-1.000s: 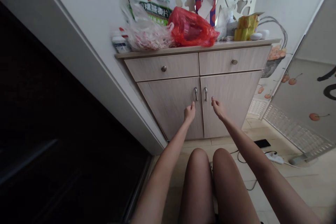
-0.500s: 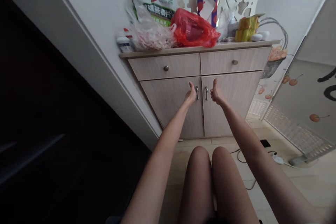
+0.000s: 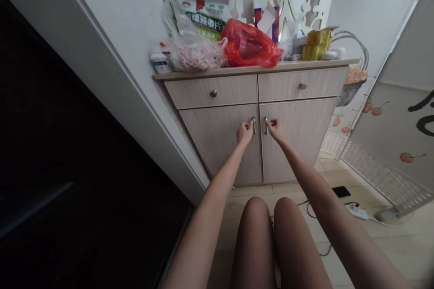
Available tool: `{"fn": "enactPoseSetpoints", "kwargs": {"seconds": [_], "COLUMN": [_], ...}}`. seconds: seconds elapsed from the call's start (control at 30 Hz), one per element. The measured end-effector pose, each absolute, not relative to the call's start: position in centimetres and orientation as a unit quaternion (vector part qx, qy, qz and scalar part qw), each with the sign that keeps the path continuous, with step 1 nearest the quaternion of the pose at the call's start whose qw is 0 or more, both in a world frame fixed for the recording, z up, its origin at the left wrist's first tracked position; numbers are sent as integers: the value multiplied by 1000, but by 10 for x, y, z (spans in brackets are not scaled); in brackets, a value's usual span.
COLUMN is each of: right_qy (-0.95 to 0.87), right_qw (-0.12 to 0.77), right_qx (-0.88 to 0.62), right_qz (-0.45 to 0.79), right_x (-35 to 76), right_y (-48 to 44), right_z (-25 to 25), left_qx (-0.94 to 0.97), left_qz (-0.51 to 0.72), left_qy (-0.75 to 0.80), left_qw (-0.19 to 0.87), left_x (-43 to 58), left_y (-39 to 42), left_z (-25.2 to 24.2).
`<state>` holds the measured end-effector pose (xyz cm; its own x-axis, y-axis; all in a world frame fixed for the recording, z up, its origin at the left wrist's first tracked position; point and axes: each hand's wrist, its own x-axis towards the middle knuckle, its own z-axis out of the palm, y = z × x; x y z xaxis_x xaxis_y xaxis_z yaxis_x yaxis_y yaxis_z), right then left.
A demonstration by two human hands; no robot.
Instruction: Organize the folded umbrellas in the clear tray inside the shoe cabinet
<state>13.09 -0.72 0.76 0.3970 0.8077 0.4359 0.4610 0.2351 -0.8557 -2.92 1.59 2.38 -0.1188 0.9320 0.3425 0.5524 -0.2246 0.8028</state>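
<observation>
In front of me stands a pale wood-grain cabinet with two doors, both closed. My left hand has its fingers curled at the metal handle of the left door. Thumb and fingers of my right hand pinch the matching metal handle on the right door. Above the doors are two drawers with round knobs, a left knob and a right knob, both drawers pushed in.
On the cabinet top lie a red plastic bag, a clear bag, an oatmeal packet, a white bottle and a yellow pack. Near my right knee, a black phone and a power strip with cables lie on the floor.
Both hands have gone from thumbs raised beside the handles to fingers closed at them. The doors have stayed closed. The view has tilted slightly upward.
</observation>
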Motion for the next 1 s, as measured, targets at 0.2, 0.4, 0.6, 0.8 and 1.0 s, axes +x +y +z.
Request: {"fn": "enactPoseSetpoints", "kwargs": {"seconds": [0.2, 0.4, 0.6, 0.8, 1.0], "right_qy": [-559, -572, -596, -548, -497], "right_qw": [553, 553, 547, 543, 539], "right_qx": [-605, -595, -586, -636, -679], "right_qz": [122, 111, 47, -28, -35], "right_x": [105, 109, 130, 172, 225], "right_y": [5, -10, -93, -197, -266], "right_z": [-15, -22, -36, -48, -52], "left_qx": [655, 657, 661, 616, 519], "left_qz": [454, 446, 488, 568, 616], "left_qy": [568, 576, 556, 537, 592], "left_qw": [205, 193, 123, 93, 17], "left_x": [-5, -9, -50, -125, -201], "left_y": [23, 5, -68, -143, -183], "left_z": [6, -3, -30, -46, -55]}}
